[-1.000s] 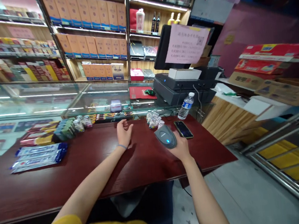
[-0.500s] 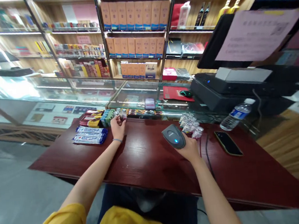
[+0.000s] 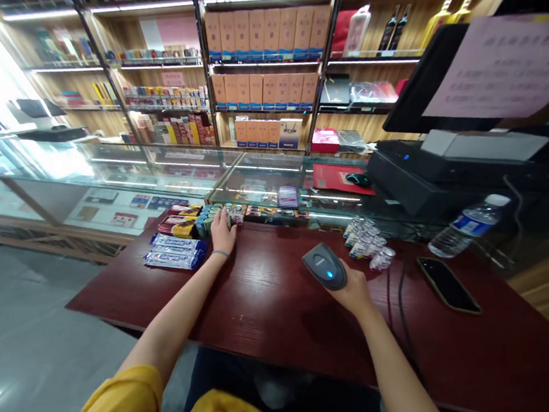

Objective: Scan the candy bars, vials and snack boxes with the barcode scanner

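Note:
My left hand (image 3: 223, 234) rests at the far edge of the dark red table, fingers stretched forward and thumb apart, over the end of a row of small green packs (image 3: 203, 223). Just past its thumb stand small clear-topped containers (image 3: 237, 215); whether the fingertips touch them I cannot tell. Wrapped round the handle of a grey barcode scanner (image 3: 325, 266) is my right hand (image 3: 356, 291), and a blue light glows on the scanner's head. More small clear containers (image 3: 367, 242) are grouped beyond the right hand.
Blue-and-white packets (image 3: 174, 251) and red-and-yellow packs (image 3: 177, 227) lie at the table's left. On the right are a phone (image 3: 448, 284), a water bottle (image 3: 469, 226) and dark cables (image 3: 401, 304). A glass counter (image 3: 262, 175) and a black monitor (image 3: 424, 75) stand beyond.
The camera view has shifted, so the scene sits farther right. My left hand's fingers, bent at the small clear containers before, now stretch over the packs left of them. The scanner stays held.

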Available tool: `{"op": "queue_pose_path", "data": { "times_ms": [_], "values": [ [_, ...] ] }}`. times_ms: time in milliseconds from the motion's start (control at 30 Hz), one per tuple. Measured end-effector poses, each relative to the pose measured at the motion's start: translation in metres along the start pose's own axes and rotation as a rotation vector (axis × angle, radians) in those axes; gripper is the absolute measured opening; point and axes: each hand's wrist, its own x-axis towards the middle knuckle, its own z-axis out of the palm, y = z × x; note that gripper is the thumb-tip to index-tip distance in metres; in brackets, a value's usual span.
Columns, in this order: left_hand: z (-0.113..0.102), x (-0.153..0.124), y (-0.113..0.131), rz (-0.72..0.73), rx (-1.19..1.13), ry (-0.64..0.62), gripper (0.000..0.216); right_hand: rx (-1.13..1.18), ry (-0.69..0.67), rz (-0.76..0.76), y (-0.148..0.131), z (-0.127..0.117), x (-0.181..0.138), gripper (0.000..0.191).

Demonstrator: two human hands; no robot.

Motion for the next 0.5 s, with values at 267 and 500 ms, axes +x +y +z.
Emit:
{"op": "queue_pose_path", "data": {
  "times_ms": [267, 500],
  "values": [
    [0.024, 0.001, 0.011, -0.162, 0.217, 0.035, 0.075, -0.002, -0.059, 0.002, -0.001, 0.002, -0.003, 0.031],
    [0.025, 0.000, 0.002, -0.058, 0.079, 0.128, 0.044, -0.018, -0.075, -0.018, -0.001, 0.003, -0.004, 0.029]
  ]
}}
